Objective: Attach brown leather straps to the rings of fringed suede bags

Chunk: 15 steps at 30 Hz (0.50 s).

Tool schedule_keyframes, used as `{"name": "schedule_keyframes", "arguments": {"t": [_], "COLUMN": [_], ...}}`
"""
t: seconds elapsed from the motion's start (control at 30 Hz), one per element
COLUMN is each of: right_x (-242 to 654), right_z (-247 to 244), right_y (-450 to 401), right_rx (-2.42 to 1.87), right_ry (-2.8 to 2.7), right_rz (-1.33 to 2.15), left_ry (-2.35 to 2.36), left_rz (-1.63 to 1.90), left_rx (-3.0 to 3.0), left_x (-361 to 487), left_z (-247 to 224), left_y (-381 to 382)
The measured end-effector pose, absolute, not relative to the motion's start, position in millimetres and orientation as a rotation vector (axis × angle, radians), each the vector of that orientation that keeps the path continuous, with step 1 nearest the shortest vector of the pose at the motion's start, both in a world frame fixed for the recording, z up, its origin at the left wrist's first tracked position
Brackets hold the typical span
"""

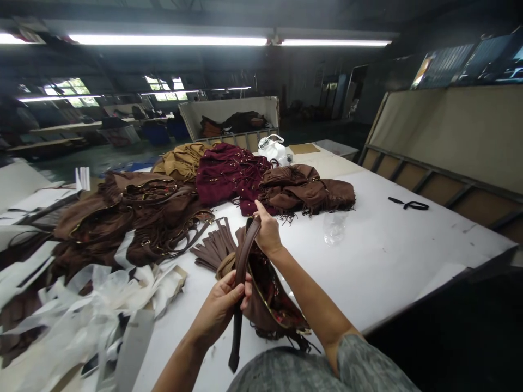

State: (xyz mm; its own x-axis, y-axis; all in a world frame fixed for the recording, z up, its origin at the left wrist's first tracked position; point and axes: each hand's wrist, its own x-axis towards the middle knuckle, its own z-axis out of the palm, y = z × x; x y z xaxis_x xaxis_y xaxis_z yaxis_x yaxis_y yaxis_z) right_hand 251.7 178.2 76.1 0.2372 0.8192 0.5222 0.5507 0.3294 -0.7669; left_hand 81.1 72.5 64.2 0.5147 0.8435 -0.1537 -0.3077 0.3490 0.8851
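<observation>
Strap near-vert. betw. both hands, bag mouth just R of it

Brown strap [244, 253] is centre frame, long axis running approx. top to bottom w/ a slight lean: upper end bends over by the right hand [268, 233], lower tip hangs lower centre, below the left hand [229, 299]. Left hand is the nearer one to that tip; right hand is at the upper bend.

Grip: left thumb & fingers pinch the strap abt. midway along, thumb on the near face. Right hand touches the upper bend, index finger pointing up-frame; its thumb side is hidden, so can't tell if it's pinching or only steadying.

Bag [266, 304] sits below & to the R of the strap, lower centre of frame, zip mouth gaping, patterned lining showing. Mouth's long axis slants from upper L to lower R, so it's at an angle to the strap, not in line w/ it. Right forearm passes along the bag's R side. Can't tell if the strap is joined to the bag anywhere, as the upper bend is partly covered.

Bundle of brown strips [214, 247] fans out on the white table [408, 250], just L of the strap's upper half; maroon bag [226, 171] is farther up-frame, well apart from left hand
</observation>
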Motion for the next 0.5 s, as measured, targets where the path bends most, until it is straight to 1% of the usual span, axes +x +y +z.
{"name": "schedule_keyframes", "arguments": {"t": [0.17,0.3,0.4,0.5], "right_x": [270,290,306,315], "right_z": [95,100,94,82], "right_y": [188,200,207,215], "right_rx": [-1.375,-1.676,-1.908,-2.027], "right_ry": [-1.431,-1.314,-1.221,-1.203], "right_rz": [0.154,0.169,0.232,0.304], "left_ry": [0.705,0.673,0.582,0.546], "left_rz": [0.795,0.773,0.654,0.442], "left_rx": [0.842,0.798,0.833,0.902], "left_x": [86,102,110,113], "left_z": [42,36,38,38], "left_y": [59,47,43,48]}}
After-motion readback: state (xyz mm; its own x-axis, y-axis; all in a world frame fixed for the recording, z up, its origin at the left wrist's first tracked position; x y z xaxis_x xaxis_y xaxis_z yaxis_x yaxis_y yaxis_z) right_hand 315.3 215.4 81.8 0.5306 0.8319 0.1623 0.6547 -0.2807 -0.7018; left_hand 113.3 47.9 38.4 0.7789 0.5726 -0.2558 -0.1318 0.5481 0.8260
